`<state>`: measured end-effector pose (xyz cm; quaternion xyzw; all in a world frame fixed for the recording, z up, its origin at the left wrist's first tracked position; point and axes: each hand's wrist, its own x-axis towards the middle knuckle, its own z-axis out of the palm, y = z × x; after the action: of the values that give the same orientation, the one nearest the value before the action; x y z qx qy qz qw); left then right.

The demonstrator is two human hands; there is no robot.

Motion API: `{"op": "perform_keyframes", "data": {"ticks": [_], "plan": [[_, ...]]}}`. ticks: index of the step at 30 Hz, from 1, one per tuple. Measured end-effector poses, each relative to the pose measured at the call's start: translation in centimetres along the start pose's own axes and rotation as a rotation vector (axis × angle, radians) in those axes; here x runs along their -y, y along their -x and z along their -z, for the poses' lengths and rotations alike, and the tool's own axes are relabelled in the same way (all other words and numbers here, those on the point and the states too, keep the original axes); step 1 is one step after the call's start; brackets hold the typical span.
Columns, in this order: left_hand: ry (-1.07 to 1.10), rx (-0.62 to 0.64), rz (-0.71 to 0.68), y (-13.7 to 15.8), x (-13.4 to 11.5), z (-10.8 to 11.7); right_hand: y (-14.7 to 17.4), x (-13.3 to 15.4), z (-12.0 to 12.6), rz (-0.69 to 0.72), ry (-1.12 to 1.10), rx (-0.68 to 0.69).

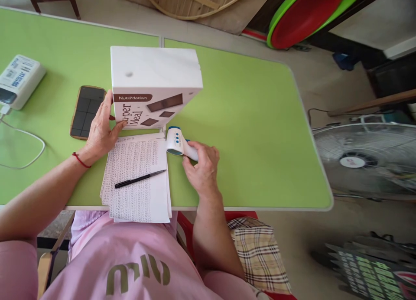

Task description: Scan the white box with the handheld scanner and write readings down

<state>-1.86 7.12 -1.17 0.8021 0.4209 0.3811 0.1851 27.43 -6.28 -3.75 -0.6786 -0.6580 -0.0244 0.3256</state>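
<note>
A white NutriMotion box (156,68) stands upright on the green table. My left hand (102,128) holds its lower left edge, with the thumb at the front and the fingers along the side. In my right hand (204,165) is the handle of a white and blue infrared thermometer (175,140), with the fingers closed round it. The thermometer lies low over the table, right of a stack of handwritten sheets (139,157). A black pen (140,178) rests across the top sheet. Left of the box lies a smartphone (87,111) with a dark screen.
At the far left, a white power bank (21,81) has a white cable (42,146) plugged in. The green table (253,131) ends at a rounded corner on the right. A fan (354,161) stands beyond it. Plaid cloth (260,252) drapes over a red seat.
</note>
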Motion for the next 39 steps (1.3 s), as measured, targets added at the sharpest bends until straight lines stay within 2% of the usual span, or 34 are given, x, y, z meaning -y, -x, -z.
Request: {"op": "perform_keyframes", "data": {"ticks": [4, 5, 7, 9, 11, 15, 18, 22, 26, 27, 29, 32, 35, 39], "plan": [[0.04, -0.122, 0.043, 0.8, -1.3, 0.8, -0.2, 1.0, 0.7, 0.063, -0.004, -0.115], [0.04, -0.162, 0.049, 1.0, -1.7, 1.1, -0.1, 1.5, 1.0, 0.093, -0.016, -0.112], [0.033, -0.194, 0.024, 1.4, -2.6, 1.6, 0.2, 3.1, 1.7, 0.192, -0.057, -0.015], [0.015, -0.124, -0.066, 1.6, -3.3, 2.1, 0.5, 4.8, 2.1, 0.309, -0.11, 0.145], [0.011, 0.01, -0.189, 1.6, -3.8, 2.2, 0.7, 6.3, 2.2, 0.374, -0.136, 0.243], [0.039, 0.351, -0.388, 1.8, -3.8, 1.5, 0.9, 7.3, 2.2, 0.445, -0.073, 0.286], [-0.072, 0.476, -0.44, 2.1, -3.8, 0.9, 0.7, 6.4, 2.7, 0.475, -0.065, 0.314], [-0.314, 0.569, -0.377, 2.1, -4.3, 1.1, 0.0, 4.6, 3.8, 0.351, -0.274, 0.257], [-0.406, 0.574, -0.333, 1.9, -4.8, 1.5, -0.3, 4.9, 3.4, 0.05, -0.62, 0.018], [-0.432, 0.569, -0.327, 1.9, -4.9, 1.6, -0.3, 5.3, 3.0, -0.033, -0.708, -0.007], [-0.465, 0.552, -0.326, 2.0, -5.1, 1.5, 0.0, 6.3, 2.1, -0.161, -0.849, 0.04], [-0.417, 0.534, -0.36, 2.1, -5.1, 1.3, 0.6, 7.5, 0.8, -0.277, -0.847, 0.153], [-0.306, 0.556, -0.408, 2.4, -4.9, 1.0, 0.7, 7.9, 0.2, -0.352, -0.743, 0.14], [-0.286, 0.593, -0.431, 2.5, -4.8, 0.6, 0.2, 8.0, 0.0, -0.314, -0.721, 0.14]]}}
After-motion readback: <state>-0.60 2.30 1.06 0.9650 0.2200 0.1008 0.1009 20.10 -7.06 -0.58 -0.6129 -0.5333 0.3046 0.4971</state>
